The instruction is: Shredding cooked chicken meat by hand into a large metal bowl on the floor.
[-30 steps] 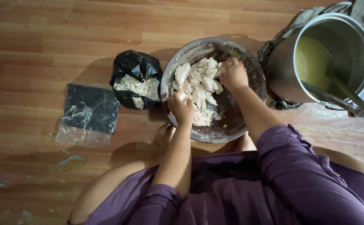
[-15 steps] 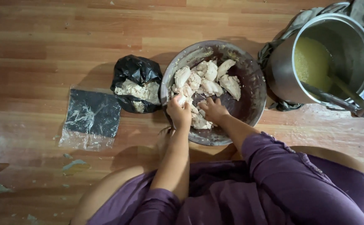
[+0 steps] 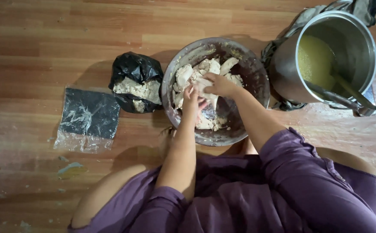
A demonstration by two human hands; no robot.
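Dough pieces (image 3: 205, 69), pale, lumpy, lying heaped in round metal bowl (image 3: 257, 82) w/ dark, smeared inner wall; bowl sitting on wooden floor (image 3: 45, 47), about mid-width, just in front of seated person's knees. Both hands meeting over middle of bowl. Left hand (image 3: 191, 101) closing fingers round one pale lump, gripping it from below. Right hand (image 3: 220, 85) curling over same lump from above, fingers pressing into it; both hands touching dough and each other. Purple sleeves (image 3: 291, 172) pushed up past forearms.

Black plastic bag (image 3: 134, 71) standing open just left of bowl, nearly touching its rim, showing more pale dough inside. Flat clear plastic sheet (image 3: 88, 118) w/ dark patch and white smears lying further left on floor, just beside bag. Large steel pot (image 3: 356, 39) sitting towards floor's far right side, near bowl but apart, holding yellow liquid (image 3: 315, 60) approx. half up; ladle handle (image 3: 347, 88) leaning inside pot. Grey cloth (image 3: 282, 56) bunching between pot and bowl, under pot's side. Scraps and white dust scattering over floor at near left.
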